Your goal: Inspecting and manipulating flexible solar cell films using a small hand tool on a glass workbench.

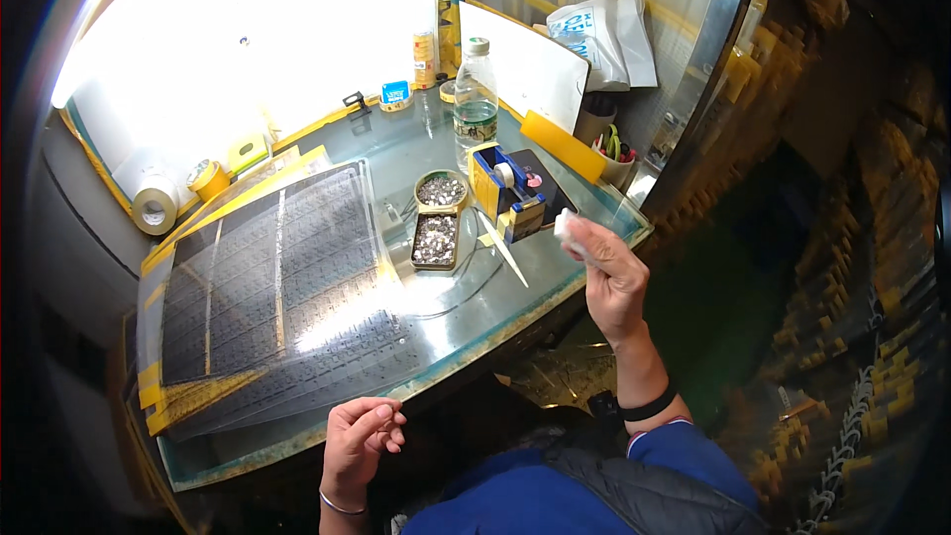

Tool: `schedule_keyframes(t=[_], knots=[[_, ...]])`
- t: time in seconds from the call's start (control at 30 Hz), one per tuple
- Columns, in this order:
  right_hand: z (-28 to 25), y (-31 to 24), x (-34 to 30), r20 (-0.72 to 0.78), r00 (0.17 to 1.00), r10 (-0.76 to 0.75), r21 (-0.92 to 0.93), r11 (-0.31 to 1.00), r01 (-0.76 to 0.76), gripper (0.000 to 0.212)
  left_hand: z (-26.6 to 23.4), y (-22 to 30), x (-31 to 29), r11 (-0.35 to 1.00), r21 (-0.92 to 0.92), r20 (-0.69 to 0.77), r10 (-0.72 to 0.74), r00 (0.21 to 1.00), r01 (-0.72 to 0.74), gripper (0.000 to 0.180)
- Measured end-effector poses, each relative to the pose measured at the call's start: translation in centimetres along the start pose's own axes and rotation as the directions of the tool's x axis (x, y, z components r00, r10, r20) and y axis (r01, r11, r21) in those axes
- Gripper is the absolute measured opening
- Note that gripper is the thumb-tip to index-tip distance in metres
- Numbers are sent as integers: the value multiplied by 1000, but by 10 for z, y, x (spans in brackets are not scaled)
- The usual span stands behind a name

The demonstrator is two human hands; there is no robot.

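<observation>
My right hand [616, 282] is raised past the right front edge of the glass-topped table [466, 312]. Its thumb and fingers close on a small white wad [566, 227], like tissue or cloth; the fingers hide part of it. Low beside the front edge is my left hand [365, 433], thumb and fingers curled together, and whatever it may hold is hidden. A dark sheet with rows of small marks [327, 238] covers the table's left part. White pointed tweezers [507, 256] lie nearest my right hand. A rectangular tin [434, 267] and a round dish [466, 202] hold small grey and white bits.
A blue and yellow tape dispenser [485, 183] stands behind the tweezers, with a water bottle [476, 89] farther back. Tape rolls [156, 206] sit at the far left. A pen cup [616, 170] and a white board [530, 64] line the right back, near a lit panel [297, 30].
</observation>
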State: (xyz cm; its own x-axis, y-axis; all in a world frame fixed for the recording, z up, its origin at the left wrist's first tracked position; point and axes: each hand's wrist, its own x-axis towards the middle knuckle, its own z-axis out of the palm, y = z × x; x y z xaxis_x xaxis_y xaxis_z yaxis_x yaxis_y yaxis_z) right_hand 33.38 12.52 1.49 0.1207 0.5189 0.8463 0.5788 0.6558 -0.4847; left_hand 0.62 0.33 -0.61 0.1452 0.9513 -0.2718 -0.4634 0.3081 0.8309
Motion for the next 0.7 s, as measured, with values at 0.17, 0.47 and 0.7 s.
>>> schedule_keyframes(t=[0.17,0.47,0.7], knots=[[9,-34,1,361,923,132,266,934,-238,41,4,7,-5,1000,11,-12,-17,1000,17,18],[48,-89,-31,683,729,40,447,767,-460,37,47,22,11,942,120,110,300,947,-313,18],[57,-98,-14,837,521,166,381,506,-774,26,40,16,8,685,494,201,509,837,-535,12]])
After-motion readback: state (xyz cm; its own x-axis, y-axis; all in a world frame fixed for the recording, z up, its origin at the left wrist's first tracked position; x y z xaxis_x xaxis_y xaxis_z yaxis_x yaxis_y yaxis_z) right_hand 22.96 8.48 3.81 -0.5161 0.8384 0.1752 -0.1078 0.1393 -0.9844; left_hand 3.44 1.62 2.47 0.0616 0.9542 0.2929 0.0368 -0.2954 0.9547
